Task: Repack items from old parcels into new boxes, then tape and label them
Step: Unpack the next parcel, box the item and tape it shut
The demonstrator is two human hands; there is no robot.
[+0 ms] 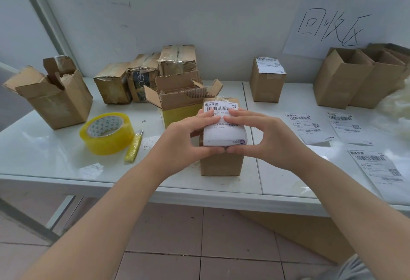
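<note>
1. New box: closed, stood at the table's front edge.
2. Label: laid over that box's top, pinched by left hand and right hand, fingers above, thumbs at its lower edge.
3. Judged done: one labelled box at the rear.
4. Judged outstanding: loose labels, taped old parcels, open empty boxes.

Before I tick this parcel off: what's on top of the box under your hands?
A white barcode label, held down by left hand and right hand; fingers hide its side edges.
</note>
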